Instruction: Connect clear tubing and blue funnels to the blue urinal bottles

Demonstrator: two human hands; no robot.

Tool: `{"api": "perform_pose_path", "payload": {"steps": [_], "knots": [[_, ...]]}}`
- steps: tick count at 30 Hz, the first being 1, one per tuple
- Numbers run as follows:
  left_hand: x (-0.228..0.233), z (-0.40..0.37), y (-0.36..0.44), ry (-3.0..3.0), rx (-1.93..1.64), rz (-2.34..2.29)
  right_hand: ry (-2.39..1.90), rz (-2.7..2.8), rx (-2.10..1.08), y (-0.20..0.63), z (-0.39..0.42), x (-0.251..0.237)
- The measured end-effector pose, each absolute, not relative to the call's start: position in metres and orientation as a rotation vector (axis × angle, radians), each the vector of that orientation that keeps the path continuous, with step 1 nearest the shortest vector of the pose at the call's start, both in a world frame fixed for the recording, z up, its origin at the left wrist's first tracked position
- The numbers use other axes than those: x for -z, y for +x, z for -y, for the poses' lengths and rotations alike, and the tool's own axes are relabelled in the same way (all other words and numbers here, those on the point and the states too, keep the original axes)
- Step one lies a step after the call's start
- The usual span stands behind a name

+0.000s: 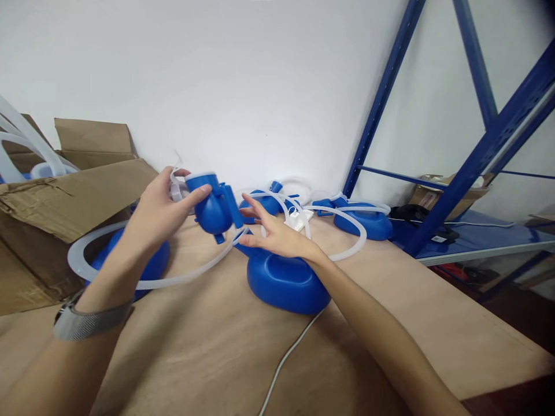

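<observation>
Nearest the lens, the person's two forearms are reaching up from the bottom of the frame across the wooden surface [208, 358], the left one wearing a metal wristband [89, 320]. At centre left, the left hand [158, 211] is gripping a blue bulb-shaped fitting [212, 205] with a white rim, thumb and fingers curled around it and holding it above the surface. Just right of it, the right hand [277, 234] is hovering with fingers spread, fingertips touching or nearly touching the fitting's side; it is pinching nothing. A translucent tube [143, 282] is looping from beneath the fitting out to the left and back. Directly below the right hand a blue flattened vessel [284, 283] is lying on the surface. Judging from this, the fitting is tubed but not seated on the vessel. More blue vessels with tubes [362, 222] are lying further back, seemingly assembled, and an open cardboard box [56, 202] is sitting at the left.
</observation>
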State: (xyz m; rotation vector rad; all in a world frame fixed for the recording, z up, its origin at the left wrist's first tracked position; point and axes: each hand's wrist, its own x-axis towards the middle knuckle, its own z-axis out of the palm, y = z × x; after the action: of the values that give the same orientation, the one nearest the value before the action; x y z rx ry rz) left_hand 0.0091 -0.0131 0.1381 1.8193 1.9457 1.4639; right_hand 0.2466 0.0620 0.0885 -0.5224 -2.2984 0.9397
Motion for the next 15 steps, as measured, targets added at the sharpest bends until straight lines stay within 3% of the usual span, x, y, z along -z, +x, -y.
{"api": "perform_pose_path", "payload": {"steps": [5,9,15], "knots": [[-0.136,0.035,0.075,2.028,-1.673,-1.779,-0.425,2.002,-0.804,0.243,-0.033,-0.1],[-0.134,0.039,0.074,2.036,-1.872,-1.515,-0.316,2.127,-0.834,0.262,-0.031,-0.117],[-0.126,0.035,0.068,1.921,-1.696,-0.949,-0.19,2.338,-0.817,0.273,-0.041,-0.125]]}}
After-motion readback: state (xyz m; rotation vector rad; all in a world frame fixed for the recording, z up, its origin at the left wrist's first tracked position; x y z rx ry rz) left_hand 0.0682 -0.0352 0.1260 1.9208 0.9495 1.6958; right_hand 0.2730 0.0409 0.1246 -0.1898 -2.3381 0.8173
